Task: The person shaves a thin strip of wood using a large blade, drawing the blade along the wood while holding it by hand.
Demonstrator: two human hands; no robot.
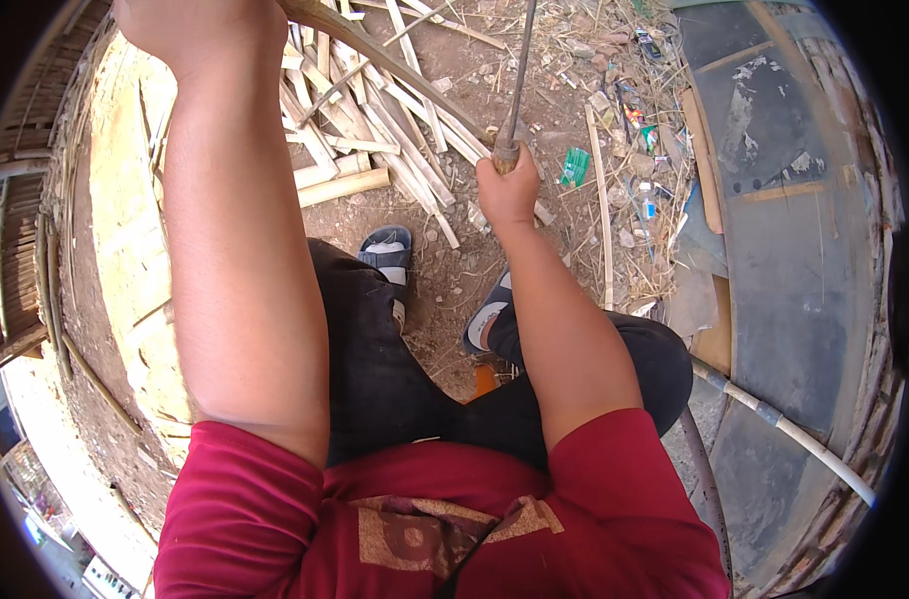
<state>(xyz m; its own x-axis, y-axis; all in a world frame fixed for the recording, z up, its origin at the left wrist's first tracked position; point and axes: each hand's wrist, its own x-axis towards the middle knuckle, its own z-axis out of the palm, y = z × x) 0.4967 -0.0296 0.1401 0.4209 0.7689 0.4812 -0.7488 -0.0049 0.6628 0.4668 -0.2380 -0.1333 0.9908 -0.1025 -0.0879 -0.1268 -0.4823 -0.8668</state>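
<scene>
My right hand (pixel 511 190) is closed round the wooden handle (pixel 506 157) of a long tool. Its thin dark metal shaft or blade (pixel 521 70) points up and away; I cannot tell which it is. At the upper left, my left hand (pixel 203 28) is raised close to the camera, its fingers partly cut off by the picture's edge. A brown wooden stick (pixel 390 68) comes out of this hand and slants down to the right. Its lower end lies beside the tool's handle; whether they touch is unclear.
Split bamboo strips (pixel 360 120) lie heaped on the dirt ground beyond my sandalled feet (pixel 387 250). Litter and a green wrapper (pixel 575 167) are scattered at right. A dark panel (pixel 789 250) runs along the right, with a pale pole (pixel 784 424) across it.
</scene>
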